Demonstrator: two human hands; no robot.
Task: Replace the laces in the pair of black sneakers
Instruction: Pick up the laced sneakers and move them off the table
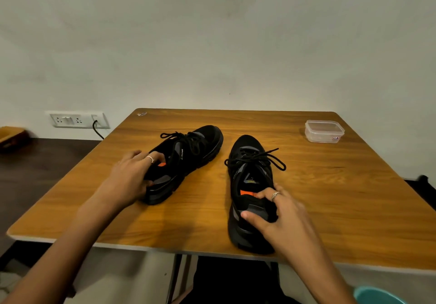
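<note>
Scene: a person's two bare hands reach over a wooden table (pixel 330 209) toward a pair of black sneakers, seen from a head camera looking forward and down.
Left hand (pixel 132 176): curled round the heel of the left shoe (pixel 188 159), fingers hooked over the collar and into the opening, thumb on the outer heel; a ring shows on one finger.
Right hand (pixel 280 216): grips the heel of the right shoe (pixel 247 185), fingers over the collar, thumb pressed on the inner side; it too wears a ring.
Left shoe: rests on the table left of centre, toe angled away and to the right, orange insole patch visible beside the fingers.
Right shoe: sits on its sole near the front edge, toe pointing away, orange patch visible inside the opening.
Laces (pixel 257 159): black, threaded in both shoes, loose loops and ends spilling over the sides.
Shoes: apart, with bare tabletop between them.
Box (pixel 324 131): clear plastic, lidded, at the far right corner of the table, well apart from the shoes.
Wall (pixel 212 44): pale, with a socket panel (pixel 77 119) at left and a black cable plugged in.
Lower right corner: part of a teal object (pixel 377 295).
</note>
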